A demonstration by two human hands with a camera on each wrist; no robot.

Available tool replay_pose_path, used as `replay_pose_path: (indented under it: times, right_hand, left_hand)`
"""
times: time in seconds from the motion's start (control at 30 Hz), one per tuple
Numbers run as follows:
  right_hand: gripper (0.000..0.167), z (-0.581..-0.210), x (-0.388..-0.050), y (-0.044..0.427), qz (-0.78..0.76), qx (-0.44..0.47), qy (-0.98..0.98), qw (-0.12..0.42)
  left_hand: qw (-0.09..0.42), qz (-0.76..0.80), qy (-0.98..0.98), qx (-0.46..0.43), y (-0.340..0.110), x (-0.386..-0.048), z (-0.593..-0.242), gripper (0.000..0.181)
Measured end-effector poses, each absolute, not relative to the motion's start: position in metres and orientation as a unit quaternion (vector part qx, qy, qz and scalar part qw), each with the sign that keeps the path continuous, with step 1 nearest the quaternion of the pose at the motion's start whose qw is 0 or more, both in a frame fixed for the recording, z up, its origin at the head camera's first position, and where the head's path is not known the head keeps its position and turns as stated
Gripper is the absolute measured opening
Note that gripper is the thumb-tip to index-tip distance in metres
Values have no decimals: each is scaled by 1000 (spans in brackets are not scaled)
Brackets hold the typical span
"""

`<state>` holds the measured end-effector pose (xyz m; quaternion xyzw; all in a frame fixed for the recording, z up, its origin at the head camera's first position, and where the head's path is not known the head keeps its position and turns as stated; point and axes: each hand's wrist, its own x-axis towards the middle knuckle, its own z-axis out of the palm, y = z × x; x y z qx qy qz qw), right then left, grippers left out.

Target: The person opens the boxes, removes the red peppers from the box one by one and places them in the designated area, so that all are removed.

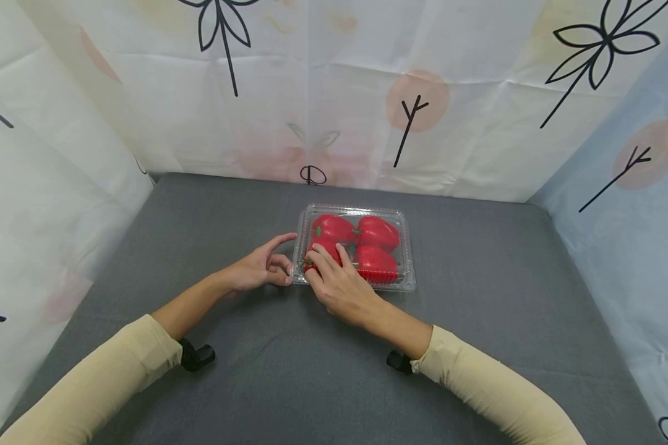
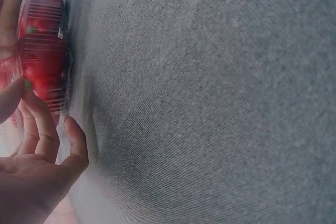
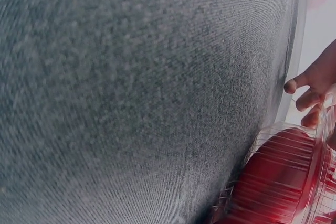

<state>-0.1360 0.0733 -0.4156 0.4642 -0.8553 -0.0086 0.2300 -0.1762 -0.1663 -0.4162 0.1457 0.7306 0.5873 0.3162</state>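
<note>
A clear plastic clamshell box (image 1: pixel 409 259) with several red bell peppers (image 1: pixel 378 233) inside stands on the grey cloth. Its lid lies over them, with ribbed walls visible in the right wrist view. My left hand (image 1: pixel 256 269) is at the box's left edge, thumb and fingers spread loosely, fingertips at or very near the rim. Over the near left part of the box, my right hand (image 1: pixel 342 290) rests its fingers on the lid, partly hiding one pepper. In the left wrist view my left hand (image 2: pixel 42 171) has its fingers bent beside the box wall (image 2: pixel 47 14).
A grey cloth-covered table (image 1: pixel 479 296) surrounds the box. Behind it hangs a pale patterned curtain (image 1: pixel 339 111), with more curtain (image 1: pixel 618 259) along the right and left sides. A black strap piece (image 1: pixel 197 356) shows under the left sleeve.
</note>
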Motion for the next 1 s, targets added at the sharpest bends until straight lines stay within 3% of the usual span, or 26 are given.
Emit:
replay_pose_path:
  times: [0.27,0.47,0.67,1.0]
  right_hand:
    - [28,-416,-136,73,14,461,-855,238]
    - [30,-414,-135,74,29,461,-858,225]
    - [39,-410,-135,76,50,463,-860,210]
    - [53,-409,-137,81,63,470,-853,219]
  left_hand:
    - [295,609,717,168,-164,-174,-421,90]
    - [309,606,718,147,-165,-174,-417,89]
    - [322,597,724,127,-166,-176,-414,86]
    - [297,591,741,113,-160,-178,-414,82]
